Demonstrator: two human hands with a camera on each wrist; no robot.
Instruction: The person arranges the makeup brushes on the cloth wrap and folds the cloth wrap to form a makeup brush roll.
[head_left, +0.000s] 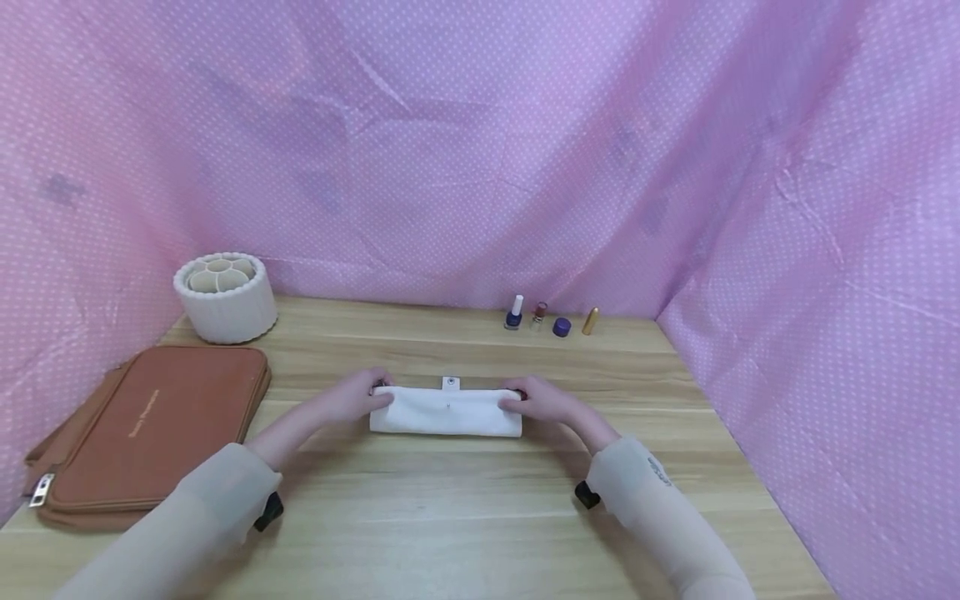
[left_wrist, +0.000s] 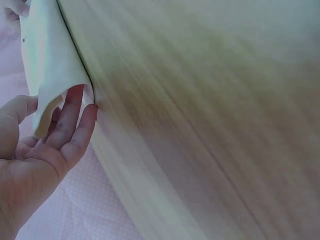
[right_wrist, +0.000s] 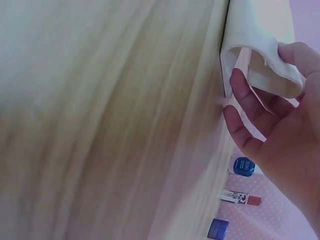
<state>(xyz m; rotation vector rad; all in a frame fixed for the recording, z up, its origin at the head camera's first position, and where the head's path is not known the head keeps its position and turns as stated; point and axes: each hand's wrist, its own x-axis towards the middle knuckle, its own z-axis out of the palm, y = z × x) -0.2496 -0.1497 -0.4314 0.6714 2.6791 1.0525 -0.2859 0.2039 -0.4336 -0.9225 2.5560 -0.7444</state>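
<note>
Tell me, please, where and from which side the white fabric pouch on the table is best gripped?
Probably at its two short ends, coming in from left and right. The white pouch lies flat and long across the table, and each end is a soft folded edge that can be pinched. The left hand and right hand already pinch those ends, thumb on top.

We cannot read the pale lettering on the brown case, whose left corner the head view's edge cuts off. The wood grain of the desk smears into blur in both wrist views.
</note>
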